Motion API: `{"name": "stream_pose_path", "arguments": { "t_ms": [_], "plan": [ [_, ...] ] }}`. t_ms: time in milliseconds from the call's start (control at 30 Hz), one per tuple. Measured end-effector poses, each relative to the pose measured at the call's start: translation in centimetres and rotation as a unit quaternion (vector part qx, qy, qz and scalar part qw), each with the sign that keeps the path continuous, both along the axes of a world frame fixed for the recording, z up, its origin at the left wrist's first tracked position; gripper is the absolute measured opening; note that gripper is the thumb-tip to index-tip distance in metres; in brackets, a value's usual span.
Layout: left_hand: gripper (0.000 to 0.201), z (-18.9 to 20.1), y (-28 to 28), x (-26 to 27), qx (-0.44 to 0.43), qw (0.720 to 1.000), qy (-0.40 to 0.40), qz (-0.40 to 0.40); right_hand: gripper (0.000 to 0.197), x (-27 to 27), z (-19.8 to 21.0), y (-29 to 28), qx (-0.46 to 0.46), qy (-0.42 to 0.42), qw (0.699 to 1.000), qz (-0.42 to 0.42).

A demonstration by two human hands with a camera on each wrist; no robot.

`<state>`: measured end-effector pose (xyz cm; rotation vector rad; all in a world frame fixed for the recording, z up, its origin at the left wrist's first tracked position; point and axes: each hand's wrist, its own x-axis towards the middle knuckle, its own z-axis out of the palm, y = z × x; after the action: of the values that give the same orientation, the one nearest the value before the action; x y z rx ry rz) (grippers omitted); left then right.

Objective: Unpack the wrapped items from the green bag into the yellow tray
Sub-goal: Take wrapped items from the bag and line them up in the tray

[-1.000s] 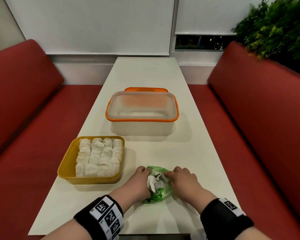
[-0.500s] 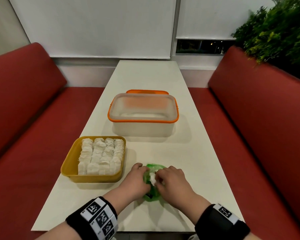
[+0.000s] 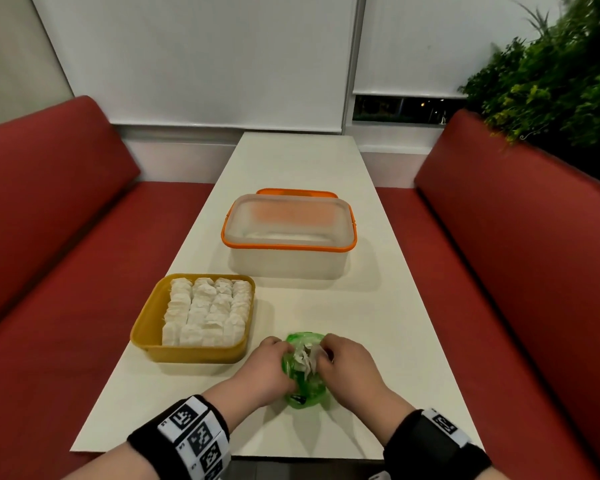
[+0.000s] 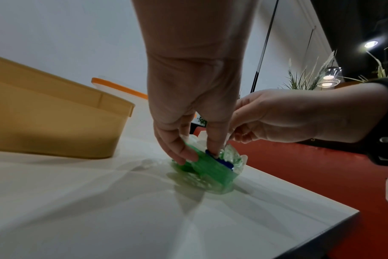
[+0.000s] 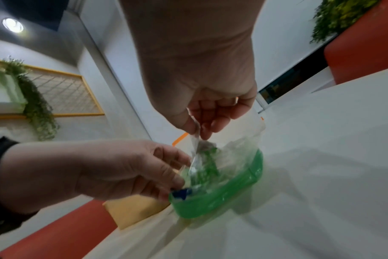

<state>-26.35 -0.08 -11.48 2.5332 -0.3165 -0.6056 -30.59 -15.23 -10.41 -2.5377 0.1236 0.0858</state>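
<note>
The green bag [image 3: 305, 382] is thin, crinkled, half-clear plastic with a blue strip at one end, lying on the smooth white table [image 3: 378, 323] near its near edge, between my two hands. My left hand [image 3: 262, 370] pinches its left side with thumb and curled fingers, while my right hand [image 3: 352, 367] pinches a clear wrinkled film at its mouth. The yellow tray [image 3: 146, 327], a rounded-corner plastic box packed with white paper-wrapped items [image 3: 208, 313], sits just left and slightly farther.
</note>
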Motion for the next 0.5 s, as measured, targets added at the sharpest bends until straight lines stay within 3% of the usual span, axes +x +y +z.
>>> {"name": "stream_pose_path", "arguments": {
  "t_ms": [133, 367, 500],
  "plan": [
    [0.071, -0.1, 0.4, 0.0, -0.001, 1.0, 0.0, 0.004, 0.021, 0.2, 0.9, -1.1, 0.125, -0.03, 0.99, -0.06],
    [0.053, 0.9, 0.9, -0.3, 0.0, 0.999, -0.049, 0.002, 0.013, 0.6, 1.4, -2.9, 0.218, -0.017, 0.97, -0.107],
    [0.036, 2.4, 0.7, -0.3, -0.12, 0.988, -0.09, 0.03, 0.008, 0.7, 1.8, -2.9, 0.28, 0.019, 0.957, -0.073]
  ]
}}
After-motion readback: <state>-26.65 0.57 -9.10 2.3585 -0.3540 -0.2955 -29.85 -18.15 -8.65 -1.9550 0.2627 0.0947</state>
